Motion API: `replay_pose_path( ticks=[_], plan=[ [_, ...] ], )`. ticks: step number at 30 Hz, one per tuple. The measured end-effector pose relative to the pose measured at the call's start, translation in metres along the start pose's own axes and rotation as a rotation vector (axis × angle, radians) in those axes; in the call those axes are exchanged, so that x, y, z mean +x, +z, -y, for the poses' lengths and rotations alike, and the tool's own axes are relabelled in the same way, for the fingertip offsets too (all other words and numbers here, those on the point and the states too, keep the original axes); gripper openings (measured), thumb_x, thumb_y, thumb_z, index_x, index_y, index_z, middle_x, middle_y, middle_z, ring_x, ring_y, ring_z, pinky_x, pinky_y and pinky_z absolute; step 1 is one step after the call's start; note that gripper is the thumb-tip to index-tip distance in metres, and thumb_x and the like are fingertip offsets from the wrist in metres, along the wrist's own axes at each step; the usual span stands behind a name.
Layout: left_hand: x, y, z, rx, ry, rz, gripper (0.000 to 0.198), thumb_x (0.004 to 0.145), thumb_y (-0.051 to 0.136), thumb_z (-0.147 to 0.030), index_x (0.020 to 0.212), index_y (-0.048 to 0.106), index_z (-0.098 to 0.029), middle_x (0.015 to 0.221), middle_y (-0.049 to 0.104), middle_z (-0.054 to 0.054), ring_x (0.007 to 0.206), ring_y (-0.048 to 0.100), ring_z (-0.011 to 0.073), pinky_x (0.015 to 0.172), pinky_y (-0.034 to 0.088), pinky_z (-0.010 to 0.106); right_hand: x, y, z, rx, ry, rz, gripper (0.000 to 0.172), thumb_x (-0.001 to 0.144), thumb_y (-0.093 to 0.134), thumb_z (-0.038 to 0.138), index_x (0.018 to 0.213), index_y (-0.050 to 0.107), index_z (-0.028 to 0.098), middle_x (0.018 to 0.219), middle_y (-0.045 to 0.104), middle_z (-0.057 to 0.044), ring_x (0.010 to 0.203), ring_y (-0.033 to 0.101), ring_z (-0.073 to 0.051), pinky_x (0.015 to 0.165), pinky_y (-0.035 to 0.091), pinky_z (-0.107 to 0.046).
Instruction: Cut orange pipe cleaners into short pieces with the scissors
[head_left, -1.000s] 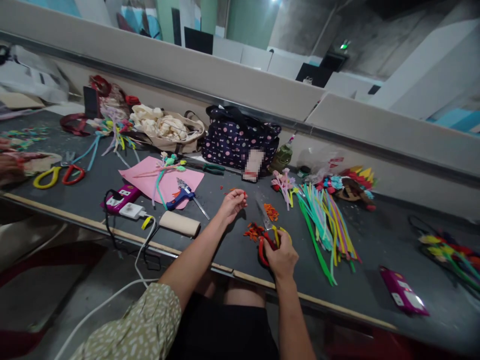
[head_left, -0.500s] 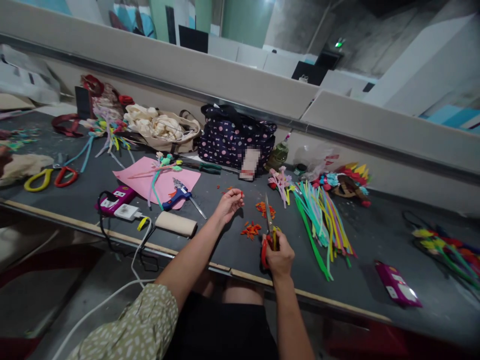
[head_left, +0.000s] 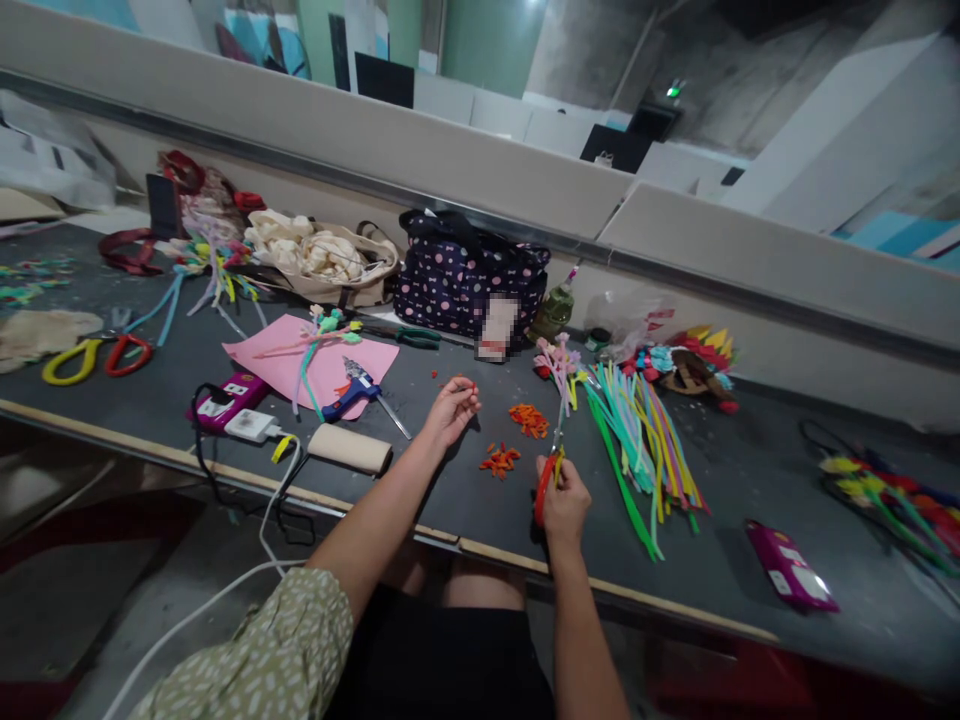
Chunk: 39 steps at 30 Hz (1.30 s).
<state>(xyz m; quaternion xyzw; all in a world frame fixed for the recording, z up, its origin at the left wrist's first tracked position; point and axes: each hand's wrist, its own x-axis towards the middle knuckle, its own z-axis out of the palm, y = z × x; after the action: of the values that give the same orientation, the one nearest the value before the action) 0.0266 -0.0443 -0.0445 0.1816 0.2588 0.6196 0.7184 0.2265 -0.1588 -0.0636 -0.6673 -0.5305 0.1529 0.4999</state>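
My left hand is raised over the dark table, its fingertips pinched on a small red piece, possibly cut pipe cleaner. Within my right hand are scissors with red and yellow handles, blades pointing away from me. Between the hands lie two small piles of short fuzzy orange-red bits, a farther pile and a nearer pile. Just right of the scissors, long pipe cleaners in green, turquoise, yellow and pink are spread in a bundle.
Left of my hands are a glue gun, a cardboard tube, pink paper and a purple power strip with cables. Behind stands a dotted bag. More scissors lie far left; a purple box lies right.
The scissors have swung rightward, away from the piles, with my right hand shifting slightly. My left hand has moved a little left, still pinching the red piece.
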Motion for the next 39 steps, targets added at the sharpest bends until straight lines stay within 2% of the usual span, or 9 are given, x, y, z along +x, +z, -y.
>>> replay_pose_path(
  ticks=[7, 11, 14, 19, 22, 28, 32, 35, 39],
  plan=[
    [0.001, 0.001, -0.001, -0.048, -0.04, -0.043, 0.017, 0.063, 0.061, -0.001, 0.076, 0.059, -0.012, 0.067, 0.061, 0.002, 0.054, 0.056, 0.0062, 0.06, 0.051, 0.021, 0.0, -0.003, -0.001, 0.091, 0.016, 0.056, 0.039, 0.07, 0.065, 0.05, 0.087, 0.061, 0.015, 0.062, 0.053, 0.003, 0.056, 0.047, -0.01, 0.053, 0.039, -0.02],
    [-0.001, 0.005, -0.003, -0.023, -0.019, -0.061, 0.013, 0.066, 0.064, -0.006, 0.078, 0.061, -0.01, 0.068, 0.064, 0.003, 0.054, 0.058, 0.0075, 0.062, 0.053, 0.023, 0.001, -0.003, 0.002, 0.236, 0.041, 0.064, 0.042, 0.065, 0.07, 0.047, 0.09, 0.057, 0.016, 0.065, 0.057, 0.003, 0.056, 0.049, -0.01, 0.054, 0.041, -0.02],
    [-0.002, 0.006, -0.002, 0.043, 0.005, -0.063, 0.018, 0.065, 0.072, -0.013, 0.079, 0.061, -0.01, 0.066, 0.063, 0.002, 0.054, 0.059, 0.0078, 0.062, 0.054, 0.023, 0.001, -0.003, 0.005, 0.347, 0.076, 0.069, 0.042, 0.064, 0.072, 0.046, 0.088, 0.055, 0.016, 0.065, 0.056, 0.004, 0.054, 0.049, -0.008, 0.051, 0.04, -0.018],
    [0.001, 0.0, 0.002, 0.133, 0.03, -0.074, 0.033, 0.058, 0.08, -0.017, 0.084, 0.061, -0.012, 0.07, 0.065, 0.002, 0.058, 0.061, 0.0088, 0.06, 0.054, 0.022, -0.002, -0.005, 0.006, 0.464, 0.243, 0.14, 0.041, 0.074, 0.061, 0.051, 0.096, 0.054, 0.018, 0.054, 0.046, 0.009, 0.038, 0.042, -0.006, 0.036, 0.035, -0.017],
    [0.003, -0.003, 0.003, 0.154, 0.036, -0.055, 0.037, 0.057, 0.081, -0.017, 0.089, 0.062, -0.012, 0.076, 0.067, 0.004, 0.06, 0.062, 0.0098, 0.059, 0.054, 0.023, -0.003, -0.005, 0.005, 0.485, 0.254, 0.108, 0.04, 0.076, 0.058, 0.049, 0.1, 0.054, 0.018, 0.057, 0.048, 0.008, 0.04, 0.045, -0.007, 0.036, 0.039, -0.018],
    [0.003, -0.004, 0.006, 0.199, 0.043, -0.037, 0.032, 0.059, 0.08, -0.021, 0.085, 0.064, -0.012, 0.081, 0.067, 0.006, 0.064, 0.062, 0.0105, 0.061, 0.053, 0.023, -0.005, -0.002, -0.007, 0.337, 0.086, 0.094, 0.034, 0.078, 0.054, 0.037, 0.105, 0.053, 0.017, 0.076, 0.057, 0.001, 0.055, 0.059, -0.01, 0.057, 0.053, -0.027],
    [0.006, -0.006, 0.007, 0.225, 0.076, -0.052, 0.031, 0.058, 0.08, -0.023, 0.083, 0.065, -0.012, 0.073, 0.063, 0.002, 0.063, 0.06, 0.0094, 0.062, 0.052, 0.023, -0.005, 0.001, -0.014, 0.302, -0.071, 0.114, 0.036, 0.078, 0.049, 0.034, 0.11, 0.049, 0.018, 0.088, 0.057, -0.002, 0.072, 0.061, -0.013, 0.073, 0.053, -0.033],
    [0.006, -0.006, 0.006, 0.235, 0.089, -0.054, 0.032, 0.058, 0.08, -0.024, 0.083, 0.065, -0.013, 0.066, 0.059, 0.0, 0.058, 0.057, 0.0081, 0.062, 0.052, 0.024, -0.004, -0.001, -0.012, 0.051, -0.171, 0.06, 0.036, 0.081, 0.049, 0.037, 0.11, 0.052, 0.017, 0.088, 0.058, -0.004, 0.074, 0.059, -0.015, 0.072, 0.051, -0.03],
    [0.004, -0.003, 0.005, 0.226, 0.088, -0.023, 0.033, 0.058, 0.08, -0.024, 0.085, 0.064, -0.013, 0.069, 0.061, 0.001, 0.058, 0.059, 0.0087, 0.062, 0.052, 0.025, -0.006, -0.004, -0.005, -0.225, -0.392, -0.063, 0.038, 0.078, 0.058, 0.044, 0.101, 0.059, 0.014, 0.076, 0.059, -0.005, 0.066, 0.056, -0.016, 0.067, 0.047, -0.028]
  ],
)
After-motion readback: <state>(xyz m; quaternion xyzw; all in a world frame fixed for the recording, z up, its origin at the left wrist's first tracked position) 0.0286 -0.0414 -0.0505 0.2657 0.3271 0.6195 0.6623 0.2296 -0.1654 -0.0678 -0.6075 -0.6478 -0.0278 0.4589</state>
